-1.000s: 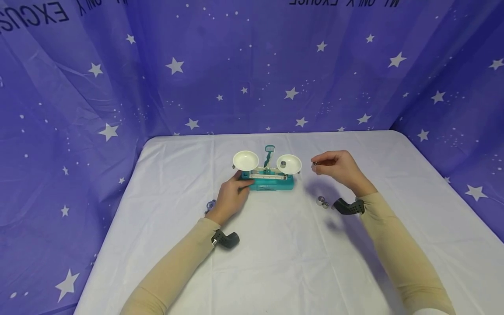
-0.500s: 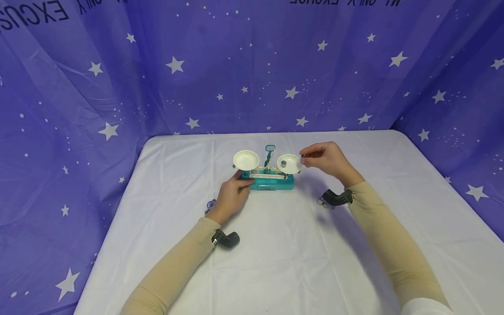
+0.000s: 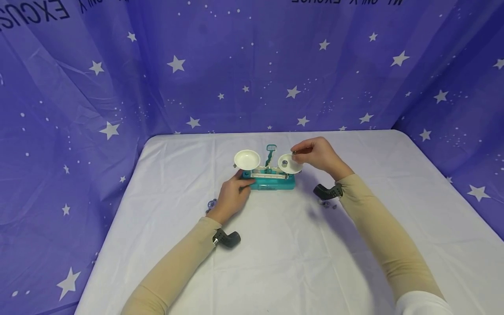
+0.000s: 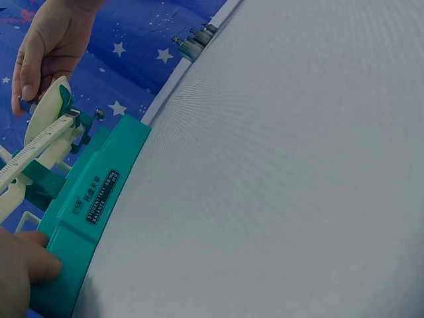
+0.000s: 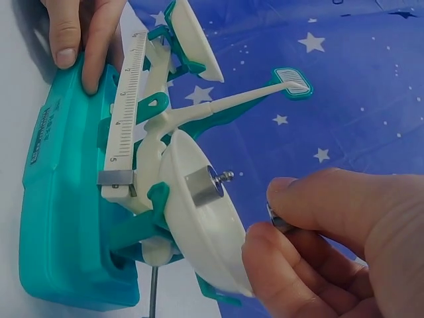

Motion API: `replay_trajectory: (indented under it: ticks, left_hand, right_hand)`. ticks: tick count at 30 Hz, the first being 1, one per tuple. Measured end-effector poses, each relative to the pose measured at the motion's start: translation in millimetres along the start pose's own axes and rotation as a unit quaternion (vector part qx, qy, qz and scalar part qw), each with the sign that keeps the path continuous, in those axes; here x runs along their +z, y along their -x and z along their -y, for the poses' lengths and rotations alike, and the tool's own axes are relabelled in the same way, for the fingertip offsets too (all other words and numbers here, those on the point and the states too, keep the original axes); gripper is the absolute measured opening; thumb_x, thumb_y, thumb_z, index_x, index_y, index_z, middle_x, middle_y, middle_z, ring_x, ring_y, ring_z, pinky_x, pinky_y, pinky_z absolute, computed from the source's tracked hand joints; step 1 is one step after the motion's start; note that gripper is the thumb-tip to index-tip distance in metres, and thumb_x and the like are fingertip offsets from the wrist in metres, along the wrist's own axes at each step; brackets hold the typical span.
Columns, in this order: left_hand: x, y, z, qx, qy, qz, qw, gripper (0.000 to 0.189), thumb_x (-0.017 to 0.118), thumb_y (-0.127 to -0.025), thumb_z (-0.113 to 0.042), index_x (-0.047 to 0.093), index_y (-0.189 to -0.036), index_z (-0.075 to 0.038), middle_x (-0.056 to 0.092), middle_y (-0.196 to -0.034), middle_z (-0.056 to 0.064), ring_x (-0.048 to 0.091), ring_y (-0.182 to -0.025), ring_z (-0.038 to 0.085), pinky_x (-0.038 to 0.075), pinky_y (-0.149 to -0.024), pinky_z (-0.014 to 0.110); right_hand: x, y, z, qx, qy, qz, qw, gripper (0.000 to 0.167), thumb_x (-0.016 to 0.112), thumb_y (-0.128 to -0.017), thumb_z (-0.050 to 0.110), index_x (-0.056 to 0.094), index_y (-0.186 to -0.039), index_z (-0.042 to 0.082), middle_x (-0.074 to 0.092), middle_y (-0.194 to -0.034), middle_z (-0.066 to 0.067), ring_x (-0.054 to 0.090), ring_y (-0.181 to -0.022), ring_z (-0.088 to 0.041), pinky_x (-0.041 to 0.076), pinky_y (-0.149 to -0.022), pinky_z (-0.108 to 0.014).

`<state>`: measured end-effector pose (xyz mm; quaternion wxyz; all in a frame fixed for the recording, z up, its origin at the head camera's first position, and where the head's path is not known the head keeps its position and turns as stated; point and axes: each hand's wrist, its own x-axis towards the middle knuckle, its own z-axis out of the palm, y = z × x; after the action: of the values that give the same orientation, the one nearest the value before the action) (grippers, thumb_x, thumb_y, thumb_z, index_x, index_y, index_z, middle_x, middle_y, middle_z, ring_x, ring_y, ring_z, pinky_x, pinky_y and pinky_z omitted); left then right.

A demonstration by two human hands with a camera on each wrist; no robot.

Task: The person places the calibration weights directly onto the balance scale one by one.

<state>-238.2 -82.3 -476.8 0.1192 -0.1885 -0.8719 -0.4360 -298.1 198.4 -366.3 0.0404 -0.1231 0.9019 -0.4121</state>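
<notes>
A teal tray balance (image 3: 271, 183) with two white pans stands on the table. My left hand (image 3: 232, 197) grips the left end of its base, thumb in front, as the left wrist view also shows. My right hand (image 3: 318, 154) is over the right pan (image 5: 202, 235), pinching a small metal weight (image 5: 279, 220) between thumb and fingers, which partly hide it. A larger knobbed metal weight (image 5: 205, 185) sits in that pan. Nothing lies in the left pan (image 3: 247, 160). The scale beam (image 5: 126, 112) carries a metal slider (image 5: 116, 177) at its right end.
Several metal weights (image 4: 192, 45) stand on the table right of the balance, below my right wrist. Some small shiny bluish objects (image 3: 211, 204) lie beside my left wrist. A white cloth (image 3: 275, 262) covers the table; a starry purple curtain (image 3: 236, 65) hangs behind.
My right hand has moved left with the small weight, from beside the balance to over the right pan. The left hand has stayed on the base.
</notes>
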Motion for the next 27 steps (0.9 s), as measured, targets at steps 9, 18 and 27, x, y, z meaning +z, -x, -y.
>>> replay_trajectory:
  ticks: [9, 18, 27]
  left_hand:
    - [-0.3, -0.2, -1.4, 0.003, 0.002, 0.0, 1.0, 0.028, 0.062, -0.089, 0.0, 0.077, -0.112, -0.001, 0.049, -0.148, 0.034, 0.055, -0.134, 0.043, 0.049, -0.109, 0.052]
    - [-0.8, 0.2, -2.5, -0.008, 0.009, 0.004, 0.9999, 0.028, 0.062, -0.089, 0.0, 0.077, -0.113, -0.001, 0.048, -0.15, 0.033, 0.054, -0.136, 0.042, 0.048, -0.11, 0.051]
    - [-1.2, 0.2, -2.5, 0.001, 0.003, 0.0, 1.0, 0.028, 0.062, -0.089, -0.002, 0.077, -0.113, -0.002, 0.049, -0.15, 0.032, 0.055, -0.135, 0.042, 0.049, -0.109, 0.051]
  right_hand:
    - [4, -3.5, 8, -0.006, 0.047, 0.006, 0.9989, 0.028, 0.074, -0.087, 0.007, 0.076, -0.113, -0.002, 0.075, -0.115, -0.022, 0.07, -0.096, -0.026, 0.057, -0.077, -0.025]
    - [9, -7.2, 22, 0.014, 0.096, 0.03, 0.9948, 0.028, 0.072, -0.086, 0.005, 0.077, -0.113, 0.0, 0.075, -0.114, -0.02, 0.07, -0.1, -0.03, 0.06, -0.082, -0.039]
    - [15, -10.5, 27, -0.001, 0.138, 0.037, 0.9898, 0.027, 0.073, -0.085, 0.001, 0.077, -0.112, -0.001, 0.077, -0.107, -0.02, 0.073, -0.099, -0.031, 0.062, -0.08, -0.04]
